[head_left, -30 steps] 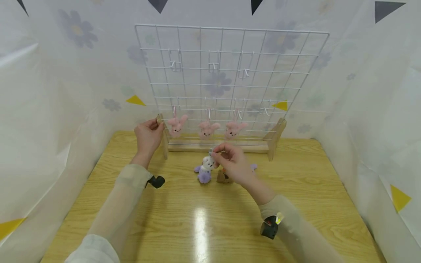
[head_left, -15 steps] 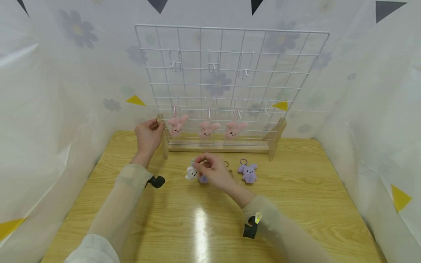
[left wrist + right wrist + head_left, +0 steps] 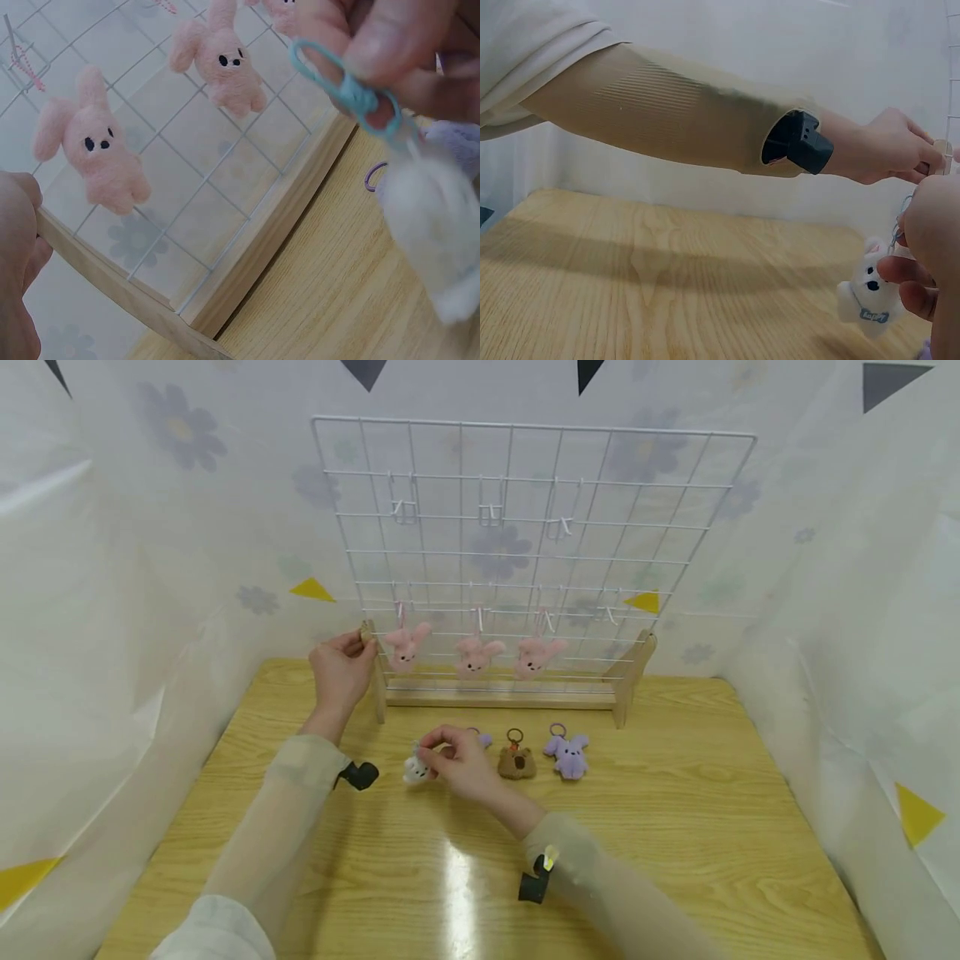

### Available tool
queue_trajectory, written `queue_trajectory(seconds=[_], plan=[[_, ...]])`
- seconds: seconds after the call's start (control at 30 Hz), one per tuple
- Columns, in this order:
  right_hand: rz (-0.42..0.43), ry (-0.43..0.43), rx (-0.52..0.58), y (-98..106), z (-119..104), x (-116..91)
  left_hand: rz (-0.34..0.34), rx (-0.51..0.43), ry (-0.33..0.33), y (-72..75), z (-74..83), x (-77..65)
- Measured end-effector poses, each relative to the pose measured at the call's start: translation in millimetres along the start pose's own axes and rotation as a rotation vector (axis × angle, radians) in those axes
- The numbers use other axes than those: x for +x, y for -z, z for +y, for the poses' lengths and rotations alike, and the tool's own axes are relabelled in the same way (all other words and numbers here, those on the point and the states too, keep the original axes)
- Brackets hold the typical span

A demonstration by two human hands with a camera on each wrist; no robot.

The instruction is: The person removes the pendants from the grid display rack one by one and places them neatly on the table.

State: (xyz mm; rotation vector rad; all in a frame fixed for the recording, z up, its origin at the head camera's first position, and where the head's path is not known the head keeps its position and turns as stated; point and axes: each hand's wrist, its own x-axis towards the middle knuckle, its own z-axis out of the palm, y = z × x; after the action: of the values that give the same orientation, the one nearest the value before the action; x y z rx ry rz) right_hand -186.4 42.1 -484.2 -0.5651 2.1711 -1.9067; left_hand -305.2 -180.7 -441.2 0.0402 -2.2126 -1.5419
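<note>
My right hand point(image 3: 467, 767) pinches the light blue clasp point(image 3: 358, 96) of a white plush dog keychain point(image 3: 870, 292). The plush dangles over the table left of the other keychains, blurred in the left wrist view. With my left hand point(image 3: 343, 677) I grip the top of the wooden left leg point(image 3: 379, 693) of a white wire grid rack point(image 3: 525, 560). Beside that hand, three pink bunny plushes point(image 3: 405, 648) hang from hooks in the rack's lower row. A purple plush keychain point(image 3: 484, 740) lies partly hidden behind my right hand.
On the table point(image 3: 630, 860) to the right lie a brown plush keychain point(image 3: 517, 764) and another purple plush keychain point(image 3: 572, 758). The upper row holds three bare hooks point(image 3: 491, 513); one more bare hook point(image 3: 608, 613) sits at the lower right. White patterned sheeting surrounds the table.
My right hand has carried the white plush dog left, away from the brown keychain and past the nearer purple one. My left hand stays on the rack's leg.
</note>
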Motion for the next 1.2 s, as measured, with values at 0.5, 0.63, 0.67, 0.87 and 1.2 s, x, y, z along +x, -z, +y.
queue_trajectory(seconds=[0.5,0.63,0.67,0.87,1.2], plan=[[-0.03,-0.021,-0.051,-12,16,3,-0.002,-0.013,0.002,-1.9,0.4,0.5],[-0.017,-0.04,-0.074,-13,17,8,-0.003,-0.016,0.001,-1.1,0.1,0.1],[-0.012,-0.047,-0.078,-13,17,9,-0.003,-0.013,-0.001,-1.0,-0.2,0.1],[0.006,-0.06,-0.078,-13,19,20,0.002,0.002,-0.007,-0.4,-1.5,0.4],[0.023,-0.111,-0.137,-12,24,36,0.009,0.0,0.003,-0.9,-1.7,0.8]])
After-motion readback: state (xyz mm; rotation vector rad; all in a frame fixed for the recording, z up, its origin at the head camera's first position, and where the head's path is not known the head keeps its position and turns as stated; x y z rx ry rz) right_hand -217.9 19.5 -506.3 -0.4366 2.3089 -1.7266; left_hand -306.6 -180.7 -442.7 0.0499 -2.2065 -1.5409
